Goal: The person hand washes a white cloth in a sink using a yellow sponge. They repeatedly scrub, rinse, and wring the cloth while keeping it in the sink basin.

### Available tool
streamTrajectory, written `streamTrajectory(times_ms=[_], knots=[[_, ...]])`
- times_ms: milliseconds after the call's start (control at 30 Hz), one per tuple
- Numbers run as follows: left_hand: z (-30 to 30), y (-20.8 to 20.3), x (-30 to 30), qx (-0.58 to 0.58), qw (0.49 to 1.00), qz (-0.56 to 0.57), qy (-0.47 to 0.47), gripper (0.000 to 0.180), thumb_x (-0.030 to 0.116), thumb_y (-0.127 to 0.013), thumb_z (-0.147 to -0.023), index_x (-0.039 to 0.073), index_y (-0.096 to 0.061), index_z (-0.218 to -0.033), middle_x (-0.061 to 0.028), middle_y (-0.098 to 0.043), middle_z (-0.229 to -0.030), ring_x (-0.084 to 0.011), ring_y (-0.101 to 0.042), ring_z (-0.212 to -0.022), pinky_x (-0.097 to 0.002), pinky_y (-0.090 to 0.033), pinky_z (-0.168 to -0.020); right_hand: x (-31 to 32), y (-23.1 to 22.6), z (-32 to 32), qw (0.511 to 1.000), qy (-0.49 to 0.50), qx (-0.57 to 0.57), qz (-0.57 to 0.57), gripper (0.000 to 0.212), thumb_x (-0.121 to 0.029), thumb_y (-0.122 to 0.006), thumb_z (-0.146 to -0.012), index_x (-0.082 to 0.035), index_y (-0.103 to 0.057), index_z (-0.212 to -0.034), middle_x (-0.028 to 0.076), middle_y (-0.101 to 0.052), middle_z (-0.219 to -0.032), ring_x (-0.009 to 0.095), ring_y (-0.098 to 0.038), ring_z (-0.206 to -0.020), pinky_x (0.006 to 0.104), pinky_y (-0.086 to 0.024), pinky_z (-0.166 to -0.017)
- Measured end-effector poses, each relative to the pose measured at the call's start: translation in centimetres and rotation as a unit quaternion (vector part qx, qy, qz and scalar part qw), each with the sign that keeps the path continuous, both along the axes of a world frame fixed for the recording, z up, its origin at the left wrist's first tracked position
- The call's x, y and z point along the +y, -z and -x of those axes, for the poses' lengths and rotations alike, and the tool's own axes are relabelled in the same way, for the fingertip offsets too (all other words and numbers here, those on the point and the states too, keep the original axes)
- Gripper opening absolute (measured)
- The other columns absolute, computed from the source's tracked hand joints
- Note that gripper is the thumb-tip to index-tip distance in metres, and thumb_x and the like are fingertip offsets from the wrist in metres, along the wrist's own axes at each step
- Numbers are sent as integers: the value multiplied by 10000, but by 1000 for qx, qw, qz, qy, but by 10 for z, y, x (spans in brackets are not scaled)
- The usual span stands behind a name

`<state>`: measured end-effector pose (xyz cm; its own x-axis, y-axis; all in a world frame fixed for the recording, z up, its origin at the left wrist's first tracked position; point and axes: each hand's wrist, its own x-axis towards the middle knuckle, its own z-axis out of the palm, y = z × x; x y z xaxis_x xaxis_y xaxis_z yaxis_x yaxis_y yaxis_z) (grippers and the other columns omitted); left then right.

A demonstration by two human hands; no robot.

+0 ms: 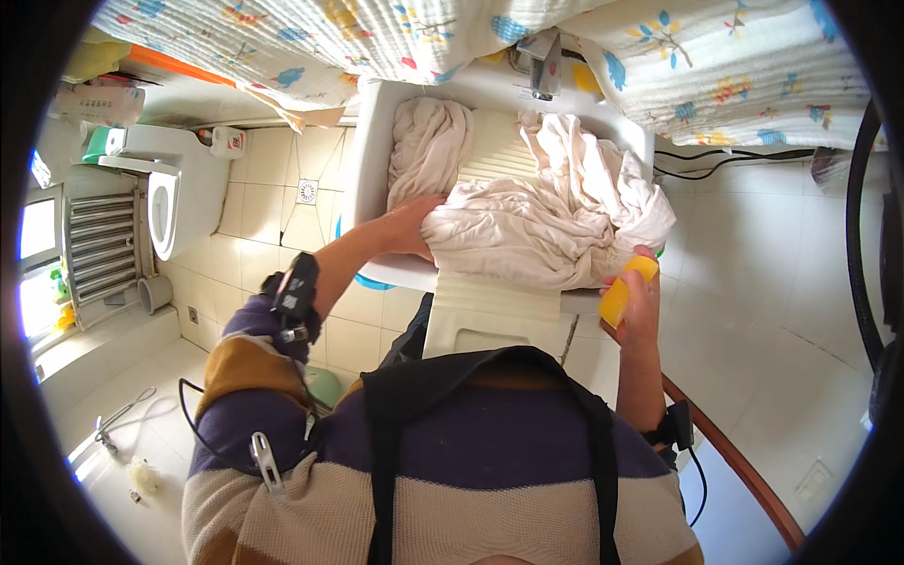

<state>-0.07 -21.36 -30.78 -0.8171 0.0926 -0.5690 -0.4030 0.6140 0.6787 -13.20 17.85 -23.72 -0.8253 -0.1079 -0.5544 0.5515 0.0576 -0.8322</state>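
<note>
A bunched wet-looking white cloth (532, 226) lies across a cream ridged washboard (494, 311), which leans in a white basin (371, 160). At the cloth's left edge, my left hand (414, 226) grips a fold, with its fingertips partly hidden by the fabric. My right hand (643, 306) is closed round a yellow bar of soap (628, 292), just off the cloth's lower right corner. More of the cloth is heaped over the basin's far left and right sides. The washboard's near end rests toward my body.
A patterned curtain (640, 56) hangs over the far side, beside a metal faucet (546, 71). Leftward are a floor drain (307, 191), a white toilet (165, 202) and a grey bin (154, 294). Black cables (734, 153) run along the right. A brown edge strip (734, 461) lies at lower right.
</note>
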Motion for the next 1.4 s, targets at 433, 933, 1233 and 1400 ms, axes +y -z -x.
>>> streamTrajectory(times_ms=[433, 933, 1233, 1400], knots=[[31, -246, -21, 144, 954, -204, -166, 393, 62, -720, -789, -40, -689, -1167, -100, -744, -1046, -154, -691, -949, -311, -560, -874, -13, -6, 3, 958, -12, -160, 237, 581, -200, -557, -882, -57, -469, -1438, 127, -583, -1109, 301, -658, -866, 452, -559, -759], [20, -137, 97, 44, 977, -124, 167, 1133, 585, -818, -767, -94, -331, -1533, -253, -217, -1665, -326, -170, -1572, -418, -163, -1281, 7, -10, 104, 990, 35, -26, 134, 537, -193, -584, -907, -116, -471, -1427, 162, -585, -1323, 259, -632, -921, 433, -540, -781], [38, -102, 73, 217, 907, 64, 355, 597, 342, -850, -696, 77, -666, -1198, -102, -614, -1358, -296, -457, -1384, -486, -303, -1205, -73, -4, 86, 964, -253, 2, 78, 495, -202, -648, -927, -101, -529, -1396, 137, -630, -1254, 171, -660, -786, 326, -551, -679], [15, -151, 37, -157, 976, -52, 143, 501, 328, -741, -766, 4, -694, -1146, -175, -727, -1115, -336, -656, -1115, -403, -494, -1028, -79, 31, 101, 963, -198, -145, 112, 419, -192, -589, -929, -108, -555, -1338, 160, -665, -1168, 237, -663, -774, 422, -568, -702]])
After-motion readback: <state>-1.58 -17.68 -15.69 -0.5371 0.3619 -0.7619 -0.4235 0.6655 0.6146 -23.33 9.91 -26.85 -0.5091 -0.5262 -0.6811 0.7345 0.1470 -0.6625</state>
